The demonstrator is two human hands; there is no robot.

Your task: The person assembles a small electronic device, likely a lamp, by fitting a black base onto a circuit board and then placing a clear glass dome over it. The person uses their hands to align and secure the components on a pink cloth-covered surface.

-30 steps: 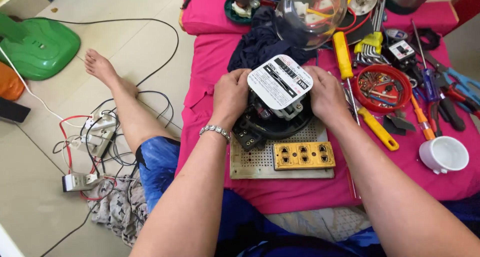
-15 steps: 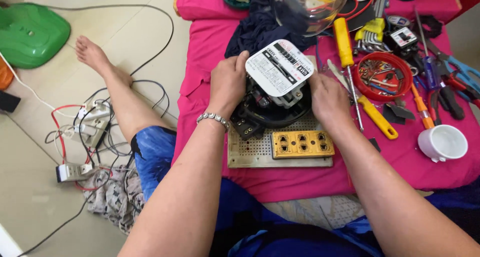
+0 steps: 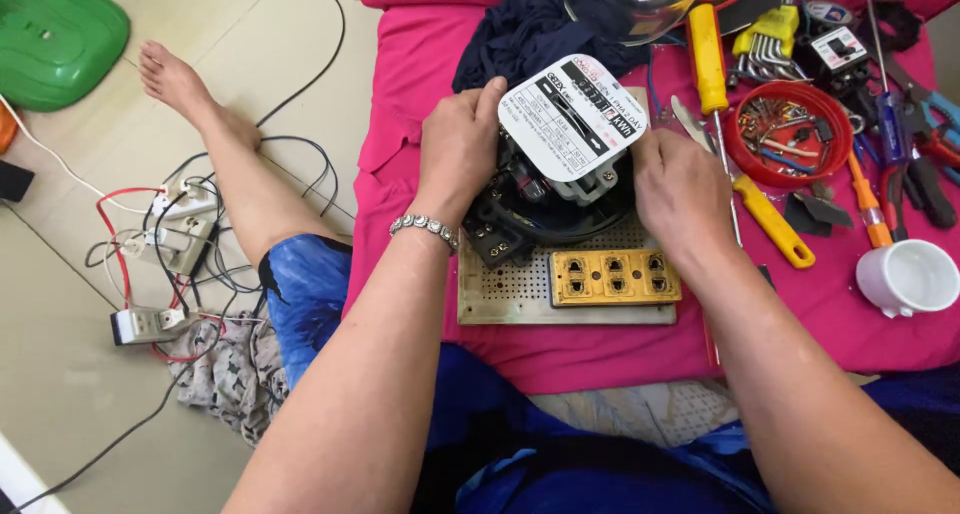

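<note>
Two hands: we clasp the electric meter (image 3: 560,164) between them.
Left hand (image 3: 458,149): fingers curled on its left side.
Right hand (image 3: 685,194): cupped against its right side.
Red bowl (image 3: 788,134): beyond our right hand, holding screws.
White cup (image 3: 908,278): right of it, contents unclear.

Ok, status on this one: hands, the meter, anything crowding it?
Left hand and right hand grip the electric meter from both sides. Meter sits on perforated board. Yellow screwdriver and red bowl close right.

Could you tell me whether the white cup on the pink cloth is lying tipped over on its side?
No, the white cup stands upright on the pink cloth, its open mouth facing up.
</note>
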